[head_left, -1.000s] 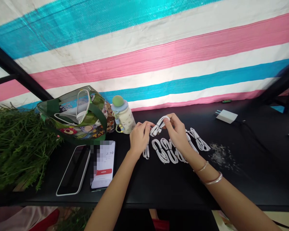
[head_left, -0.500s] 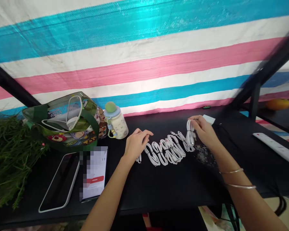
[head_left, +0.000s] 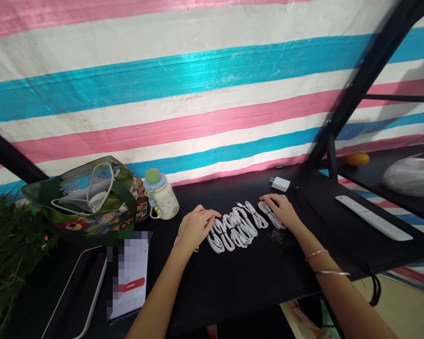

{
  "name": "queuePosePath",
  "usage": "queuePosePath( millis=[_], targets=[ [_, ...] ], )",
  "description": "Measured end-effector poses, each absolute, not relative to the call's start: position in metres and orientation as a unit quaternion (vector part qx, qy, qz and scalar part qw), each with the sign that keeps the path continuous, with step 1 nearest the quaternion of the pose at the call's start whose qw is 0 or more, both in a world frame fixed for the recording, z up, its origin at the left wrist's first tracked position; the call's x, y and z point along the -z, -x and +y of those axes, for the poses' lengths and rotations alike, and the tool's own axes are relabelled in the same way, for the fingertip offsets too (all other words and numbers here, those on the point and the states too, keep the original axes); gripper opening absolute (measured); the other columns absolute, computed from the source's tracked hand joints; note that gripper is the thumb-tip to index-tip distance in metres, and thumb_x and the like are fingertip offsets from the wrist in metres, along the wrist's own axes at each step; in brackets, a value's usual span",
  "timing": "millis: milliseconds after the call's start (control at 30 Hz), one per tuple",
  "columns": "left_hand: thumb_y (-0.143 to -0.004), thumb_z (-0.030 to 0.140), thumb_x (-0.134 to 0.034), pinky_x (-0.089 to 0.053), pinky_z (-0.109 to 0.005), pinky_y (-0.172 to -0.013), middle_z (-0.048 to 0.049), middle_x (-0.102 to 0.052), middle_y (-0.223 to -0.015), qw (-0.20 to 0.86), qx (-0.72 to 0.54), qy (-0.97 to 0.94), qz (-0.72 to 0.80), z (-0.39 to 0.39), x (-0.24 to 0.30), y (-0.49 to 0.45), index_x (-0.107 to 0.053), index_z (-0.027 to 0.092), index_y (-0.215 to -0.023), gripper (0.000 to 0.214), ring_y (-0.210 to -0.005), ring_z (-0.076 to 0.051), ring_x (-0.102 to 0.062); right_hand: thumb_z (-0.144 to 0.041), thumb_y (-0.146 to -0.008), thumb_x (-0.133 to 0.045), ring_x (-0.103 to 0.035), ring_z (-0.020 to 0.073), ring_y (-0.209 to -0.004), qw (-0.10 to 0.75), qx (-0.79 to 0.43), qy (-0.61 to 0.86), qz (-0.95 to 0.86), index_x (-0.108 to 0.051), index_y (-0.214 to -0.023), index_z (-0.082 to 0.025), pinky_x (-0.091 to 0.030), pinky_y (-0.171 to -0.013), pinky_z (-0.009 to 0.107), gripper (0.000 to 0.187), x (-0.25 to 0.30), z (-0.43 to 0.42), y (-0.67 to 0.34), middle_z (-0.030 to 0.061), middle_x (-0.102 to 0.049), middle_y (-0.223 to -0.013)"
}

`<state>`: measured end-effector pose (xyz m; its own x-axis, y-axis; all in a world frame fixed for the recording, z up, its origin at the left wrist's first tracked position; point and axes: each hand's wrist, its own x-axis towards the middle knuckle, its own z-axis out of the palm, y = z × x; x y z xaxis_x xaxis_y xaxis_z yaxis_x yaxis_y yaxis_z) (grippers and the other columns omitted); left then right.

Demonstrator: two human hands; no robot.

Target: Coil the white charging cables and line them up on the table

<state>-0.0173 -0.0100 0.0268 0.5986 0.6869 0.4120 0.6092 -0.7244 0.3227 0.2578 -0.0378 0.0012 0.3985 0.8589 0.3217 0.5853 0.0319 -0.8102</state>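
Several coiled white cables point(head_left: 233, 230), each bound in its middle with a dark tie, lie side by side in a slanting row on the black table. At the row's right end, my right hand point(head_left: 284, 210) has its fingers closed on the upper end of a coiled white cable point(head_left: 270, 216), which rests on the tabletop. My left hand point(head_left: 196, 230) lies at the left end with its fingers apart and its index finger stretched toward the row. Beneath that hand, another white cable is mostly hidden.
Left are a green patterned bag point(head_left: 81, 212), a cup with a green-topped lid point(head_left: 164, 200), two phones point(head_left: 76, 287) and green foliage point(head_left: 7, 268). A white plug adapter point(head_left: 280, 184), a power strip point(head_left: 372, 217) and a black frame post point(head_left: 349, 94) stand right. Striped sheeting hangs behind.
My right hand has lowered the cable it held upright, laying it down at the row's right end. The adapter, partly hidden before, now shows fully. The view has turned right and tilted up.
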Motion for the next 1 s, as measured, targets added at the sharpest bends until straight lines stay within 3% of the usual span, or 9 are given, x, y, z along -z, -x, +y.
queuePosePath(
  millis=[100, 300, 433, 633, 1000],
  targets=[
    [-0.087, 0.011, -0.045, -0.043, -0.019, -0.059, 0.0027, -0.068, -0.07, 0.074, -0.251, -0.896, 0.359, -0.012, -0.026, 0.016, -0.07, 0.025, -0.094, 0.029, -0.075, -0.012, -0.06, -0.05, -0.066, -0.048, -0.057, 0.03, -0.083, 0.501, -0.123, 0.688, -0.511, -0.066, -0.065, -0.027, -0.043, -0.078, 0.045, 0.029, -0.001, -0.041, -0.258, 0.0071, -0.07, -0.07],
    [-0.085, 0.008, -0.049, -0.044, -0.022, -0.06, 0.0032, -0.072, -0.073, 0.083, -0.263, -0.906, 0.321, -0.016, -0.018, 0.011, -0.07, 0.024, -0.087, 0.027, -0.074, -0.014, -0.06, -0.051, -0.065, -0.045, -0.059, 0.0287, -0.069, 0.531, -0.103, 0.7, -0.466, -0.06, -0.062, -0.027, -0.045, -0.066, 0.042, 0.029, -0.003, -0.045, -0.263, 0.0067, -0.064, -0.06],
    [-0.083, 0.005, -0.05, -0.045, -0.022, -0.061, 0.0025, -0.07, -0.07, 0.096, -0.275, -0.903, 0.316, -0.015, -0.014, 0.011, -0.07, 0.024, -0.086, 0.028, -0.074, -0.014, -0.06, -0.049, -0.062, -0.05, -0.061, 0.0282, -0.065, 0.55, -0.114, 0.702, -0.438, -0.06, -0.06, -0.027, -0.046, -0.06, 0.039, 0.024, -0.008, -0.046, -0.263, 0.0062, -0.064, -0.058],
    [-0.085, 0.006, -0.048, -0.045, -0.022, -0.062, 0.0019, -0.069, -0.069, 0.108, -0.261, -0.91, 0.305, -0.012, -0.008, 0.011, -0.069, 0.023, -0.087, 0.026, -0.074, -0.014, -0.058, -0.048, -0.057, -0.051, -0.063, 0.0261, -0.062, 0.523, -0.141, 0.73, -0.416, -0.06, -0.057, -0.026, -0.048, -0.057, 0.034, 0.024, -0.013, -0.043, -0.261, 0.0045, -0.067, -0.055],
    [-0.084, 0.009, -0.055, -0.039, -0.024, -0.059, 0.0027, -0.068, -0.068, 0.128, -0.224, -0.907, 0.332, -0.01, 0.002, 0.01, -0.07, 0.025, -0.091, 0.024, -0.068, -0.014, -0.056, -0.052, -0.066, -0.056, -0.068, 0.0263, -0.061, 0.411, -0.173, 0.716, -0.537, -0.068, -0.067, -0.028, -0.055, -0.055, 0.035, 0.027, 0.012, -0.04, -0.283, 0.0034, -0.071, -0.063]
  ],
)
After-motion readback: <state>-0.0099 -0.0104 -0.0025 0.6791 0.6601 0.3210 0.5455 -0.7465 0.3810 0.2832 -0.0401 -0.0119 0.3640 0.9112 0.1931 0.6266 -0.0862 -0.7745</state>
